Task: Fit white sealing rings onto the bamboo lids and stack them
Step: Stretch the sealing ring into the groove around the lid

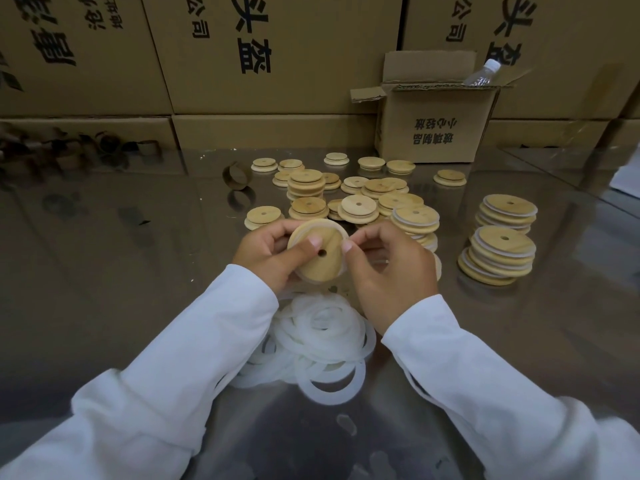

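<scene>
Your white sleeves (166, 375) flank the heap of sealing rings (322, 341) lying on the surface (121, 271) just beneath your hands. Your left hand (266, 252) and right hand (388, 271) both grip one bamboo lid (322, 261) by its rim. Ringed stacks (498, 251) stand right of your right hand.

Dim, yellowish light leaves the scene muted, the glossy desk (104, 271) mirrors the cardboard boxes (311, 64) in hazy reflections and carries a pale glare patch near the bottom edge, the bamboo lids (498, 254) mid-frame look sharp, and the wide lens bows the edges, where the white sleeves (194, 358) turn soft.
</scene>
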Tool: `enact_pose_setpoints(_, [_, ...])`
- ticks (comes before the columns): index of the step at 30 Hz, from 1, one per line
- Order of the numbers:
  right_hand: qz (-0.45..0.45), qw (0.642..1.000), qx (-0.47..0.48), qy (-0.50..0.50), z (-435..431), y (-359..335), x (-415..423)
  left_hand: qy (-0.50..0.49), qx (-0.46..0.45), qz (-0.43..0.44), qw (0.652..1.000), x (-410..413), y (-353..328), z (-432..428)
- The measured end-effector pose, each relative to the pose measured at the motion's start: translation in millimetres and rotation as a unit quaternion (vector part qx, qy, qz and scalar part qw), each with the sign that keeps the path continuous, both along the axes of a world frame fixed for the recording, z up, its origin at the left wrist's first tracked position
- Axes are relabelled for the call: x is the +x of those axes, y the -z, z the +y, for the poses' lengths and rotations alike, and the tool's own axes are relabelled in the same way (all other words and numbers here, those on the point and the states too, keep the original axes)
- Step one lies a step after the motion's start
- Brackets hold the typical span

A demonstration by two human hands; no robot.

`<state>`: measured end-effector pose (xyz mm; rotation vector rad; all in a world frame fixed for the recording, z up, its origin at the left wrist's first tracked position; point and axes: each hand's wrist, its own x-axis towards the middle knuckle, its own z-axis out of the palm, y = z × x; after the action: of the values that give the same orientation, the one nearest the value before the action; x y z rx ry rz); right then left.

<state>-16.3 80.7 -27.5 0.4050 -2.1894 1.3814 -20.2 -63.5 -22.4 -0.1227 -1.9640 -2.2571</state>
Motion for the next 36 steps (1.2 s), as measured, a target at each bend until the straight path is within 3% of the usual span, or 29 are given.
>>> enact_pose_setpoints(6, [-0.007,1.0,0.021,0.0,1.5,1.1,0.0,0.006,-0.076,0.005,0.997,0.7,3.1,1.8])
enact_pose_setpoints(11, [-0.06,0.998,-0.031,-0.008,2.4,-0.1,-3.3,0.006,-0.134,0.045,0.99,1.3,3.0,-1.1])
enact_pose_setpoints(24, [-0.086,0.995,-0.051,-0.017,3.4,-3.8,-5.8,0.005,-0.132,0.106,0.986,-0.8,1.4,-1.3])
enact_pose_setpoints(30, [-0.082,0.992,-0.067,-0.068,2.7,-1.7,-3.6,-0.006,-0.052,0.049,0.997,-3.3,4.7,-4.8])
enact_pose_setpoints(36, [-0.061,0.993,-0.086,-0.049,0.5,0.6,-3.9,0.031,0.018,0.008,0.999,-3.9,1.9,-7.1])
